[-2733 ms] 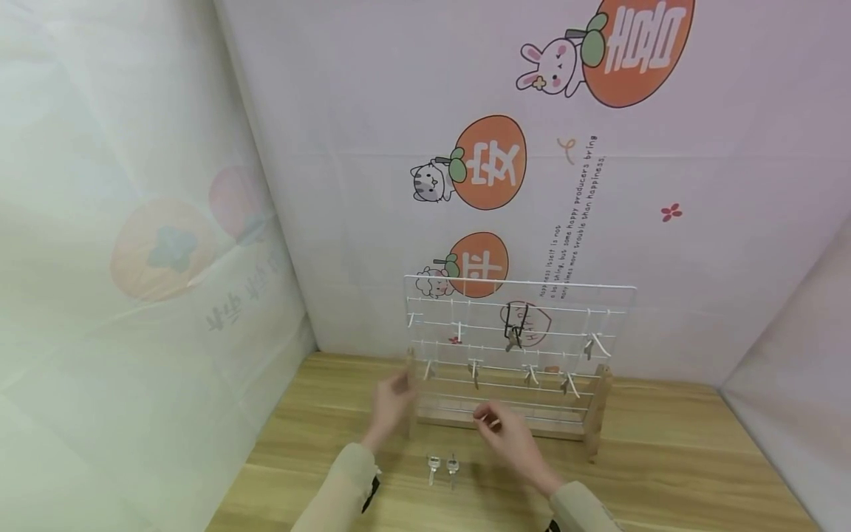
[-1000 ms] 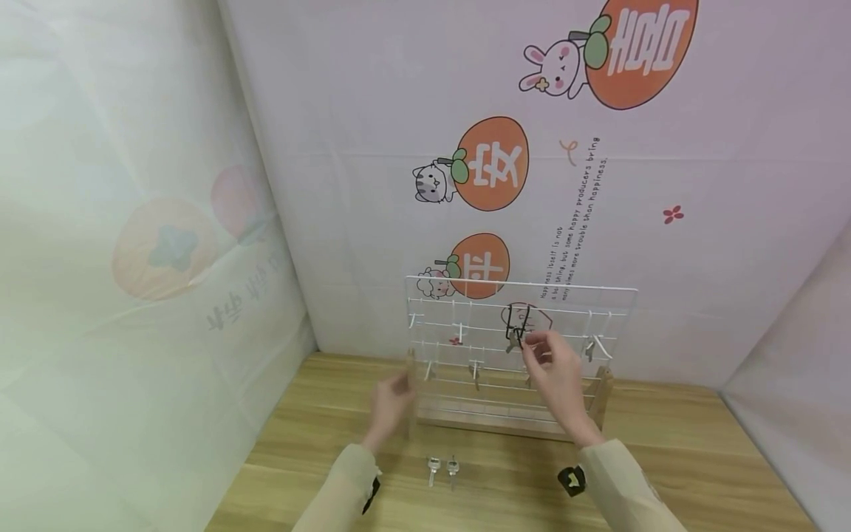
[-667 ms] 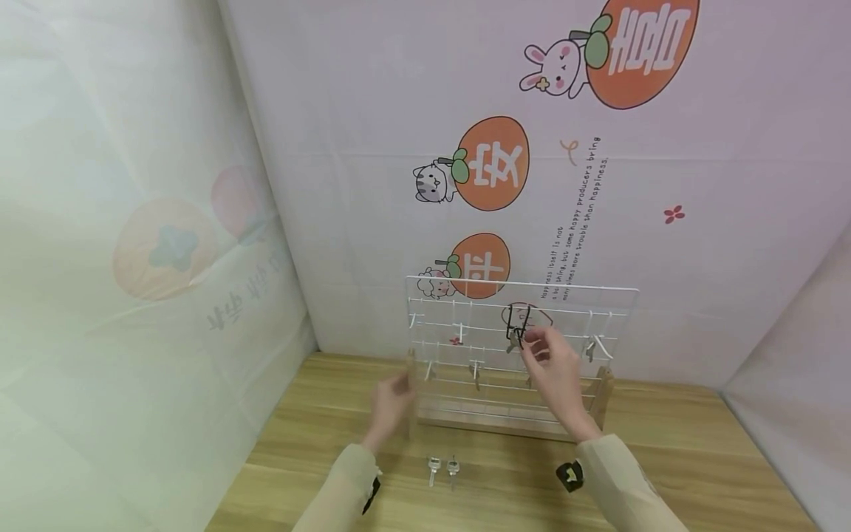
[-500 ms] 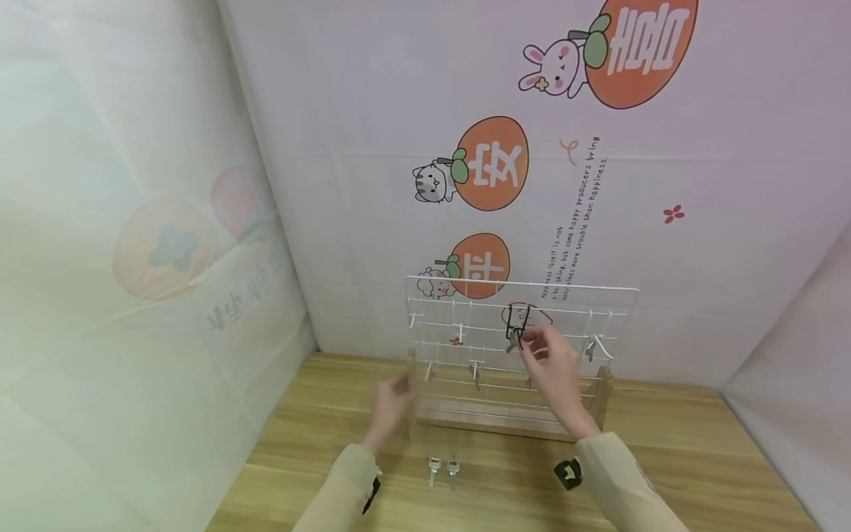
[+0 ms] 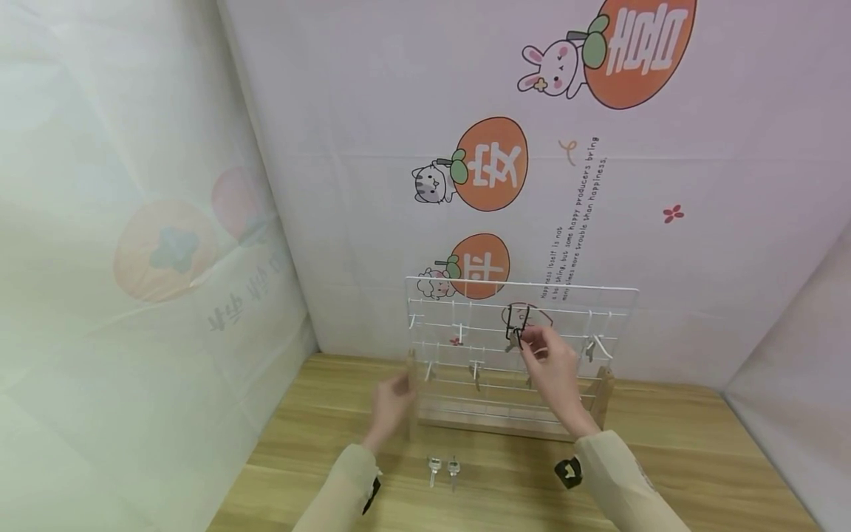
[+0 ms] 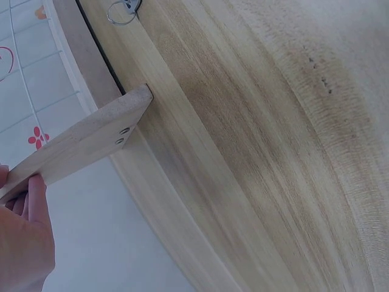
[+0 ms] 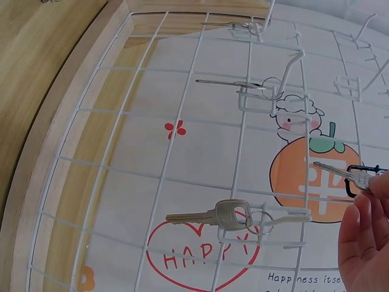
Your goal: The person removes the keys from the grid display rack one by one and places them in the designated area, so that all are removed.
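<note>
My left hand (image 5: 392,403) grips the wooden side post (image 6: 79,143) of a white wire grid rack (image 5: 518,284), fingers on one face and the thumb side on the other. Up at a black hook (image 5: 517,314) on the grid, my right hand (image 5: 553,366) pinches with thumb and fingertips at the head of a silver key (image 7: 343,173). The key's blade points away from the fingers; its ring is hidden by them. Below, another key (image 7: 231,214) hangs by its ring on a white hook (image 7: 292,218).
Two keys (image 5: 434,467) lie side by side on the wooden table (image 5: 319,428) in front of the rack. More keys hang on white hooks, one at the upper right (image 5: 590,347). A printed cloth (image 5: 359,207) stands behind the rack, with more cloth at the sides.
My right hand has risen from low in front of the grid to the black hook, where it has stayed over the last second. My left hand keeps its place on the post.
</note>
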`<state>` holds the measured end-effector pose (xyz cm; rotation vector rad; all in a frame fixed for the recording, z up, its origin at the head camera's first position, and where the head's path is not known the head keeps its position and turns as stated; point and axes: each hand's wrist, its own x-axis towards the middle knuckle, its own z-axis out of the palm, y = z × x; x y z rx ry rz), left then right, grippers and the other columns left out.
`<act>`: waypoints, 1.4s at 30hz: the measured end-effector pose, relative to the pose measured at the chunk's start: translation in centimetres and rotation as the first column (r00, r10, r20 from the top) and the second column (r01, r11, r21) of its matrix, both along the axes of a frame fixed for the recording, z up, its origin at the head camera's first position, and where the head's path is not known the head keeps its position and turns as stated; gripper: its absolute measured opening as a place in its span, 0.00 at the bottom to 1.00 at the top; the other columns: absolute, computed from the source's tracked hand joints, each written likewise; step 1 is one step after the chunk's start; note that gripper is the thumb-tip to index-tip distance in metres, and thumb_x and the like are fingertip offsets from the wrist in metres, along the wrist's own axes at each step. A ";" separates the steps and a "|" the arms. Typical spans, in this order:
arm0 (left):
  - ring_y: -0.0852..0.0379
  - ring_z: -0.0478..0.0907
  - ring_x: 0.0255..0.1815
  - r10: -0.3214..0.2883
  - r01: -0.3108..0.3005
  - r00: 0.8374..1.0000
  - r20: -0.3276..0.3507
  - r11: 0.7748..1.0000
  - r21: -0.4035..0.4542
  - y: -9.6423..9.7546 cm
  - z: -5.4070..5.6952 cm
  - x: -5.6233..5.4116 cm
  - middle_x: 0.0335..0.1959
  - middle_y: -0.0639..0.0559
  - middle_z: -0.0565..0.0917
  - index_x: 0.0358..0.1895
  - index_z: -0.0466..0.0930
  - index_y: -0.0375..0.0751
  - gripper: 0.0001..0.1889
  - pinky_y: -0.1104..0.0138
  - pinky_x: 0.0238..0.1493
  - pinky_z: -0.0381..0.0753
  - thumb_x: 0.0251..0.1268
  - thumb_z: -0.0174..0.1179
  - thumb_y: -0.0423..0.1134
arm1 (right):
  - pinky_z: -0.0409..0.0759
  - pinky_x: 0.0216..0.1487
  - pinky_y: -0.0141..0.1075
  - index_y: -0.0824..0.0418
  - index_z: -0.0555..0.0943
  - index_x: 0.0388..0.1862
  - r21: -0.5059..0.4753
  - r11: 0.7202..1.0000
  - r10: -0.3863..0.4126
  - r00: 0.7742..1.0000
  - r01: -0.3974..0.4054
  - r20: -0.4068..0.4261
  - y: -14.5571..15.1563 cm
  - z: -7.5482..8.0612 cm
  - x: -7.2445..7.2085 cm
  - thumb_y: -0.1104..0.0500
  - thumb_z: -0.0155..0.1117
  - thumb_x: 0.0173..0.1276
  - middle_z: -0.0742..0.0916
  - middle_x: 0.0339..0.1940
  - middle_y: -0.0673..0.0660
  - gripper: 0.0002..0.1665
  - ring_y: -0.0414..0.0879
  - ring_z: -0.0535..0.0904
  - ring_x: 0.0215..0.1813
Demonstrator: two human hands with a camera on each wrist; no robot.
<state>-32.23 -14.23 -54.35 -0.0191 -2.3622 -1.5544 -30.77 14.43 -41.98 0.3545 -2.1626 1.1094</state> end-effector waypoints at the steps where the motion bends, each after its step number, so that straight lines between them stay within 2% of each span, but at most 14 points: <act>1: 0.41 0.85 0.50 -0.001 0.001 1.000 0.003 1.000 0.001 0.0 0.0 0.0 0.50 0.35 0.87 0.56 0.81 0.32 0.21 0.53 0.53 0.88 0.55 0.66 0.26 | 0.79 0.34 0.15 0.66 0.80 0.42 0.000 1.000 0.003 1.000 -0.003 -0.001 0.0 0.0 0.0 0.71 0.67 0.61 0.88 0.37 0.59 0.11 0.31 0.76 0.33; 7: 0.42 0.85 0.51 -0.024 0.024 1.000 0.009 1.000 0.010 -0.1 -0.2 0.0 0.52 0.36 0.86 0.58 0.80 0.33 0.22 0.56 0.52 0.88 0.57 0.66 0.27 | 0.79 0.34 0.15 0.67 0.80 0.42 0.005 1.000 0.018 0.999 -0.018 -0.028 0.2 0.0 0.2 0.73 0.67 0.60 0.88 0.35 0.60 0.11 0.32 0.77 0.32; 15: 0.38 0.84 0.53 -0.066 0.065 0.998 0.009 0.996 0.061 -0.1 -0.3 0.0 0.52 0.33 0.85 0.58 0.78 0.30 0.21 0.47 0.57 0.84 0.60 0.63 0.28 | 0.77 0.33 0.15 0.68 0.80 0.45 -0.020 0.998 0.060 0.998 -0.060 -0.016 0.4 0.1 0.9 0.72 0.65 0.62 0.87 0.34 0.58 0.12 0.29 0.75 0.32; 28: 0.39 0.84 0.52 -0.055 0.054 0.998 0.007 0.997 0.045 -0.1 -0.2 0.0 0.51 0.34 0.86 0.58 0.79 0.31 0.20 0.47 0.56 0.85 0.61 0.63 0.28 | 0.79 0.30 0.18 0.66 0.81 0.50 0.013 0.998 0.058 0.998 -0.058 -0.003 0.4 0.2 1.1 0.71 0.64 0.63 0.86 0.32 0.56 0.16 0.30 0.75 0.31; 36: 0.38 0.84 0.50 -0.064 0.065 0.998 -0.019 0.997 0.036 -0.1 -0.3 0.0 0.50 0.31 0.85 0.56 0.79 0.28 0.19 0.47 0.55 0.85 0.60 0.63 0.27 | 0.81 0.30 0.22 0.65 0.82 0.46 0.033 0.997 0.063 0.998 -0.064 0.021 0.6 0.5 1.5 0.71 0.64 0.63 0.86 0.33 0.56 0.12 0.32 0.75 0.31; 42: 0.39 0.85 0.51 -0.057 0.057 0.998 -0.010 0.998 0.030 -0.1 -0.2 0.1 0.51 0.34 0.86 0.57 0.79 0.30 0.20 0.52 0.53 0.87 0.60 0.64 0.28 | 0.82 0.30 0.23 0.65 0.82 0.45 0.020 0.997 0.079 0.996 -0.080 0.038 0.8 0.6 1.7 0.70 0.65 0.63 0.87 0.34 0.57 0.11 0.31 0.76 0.31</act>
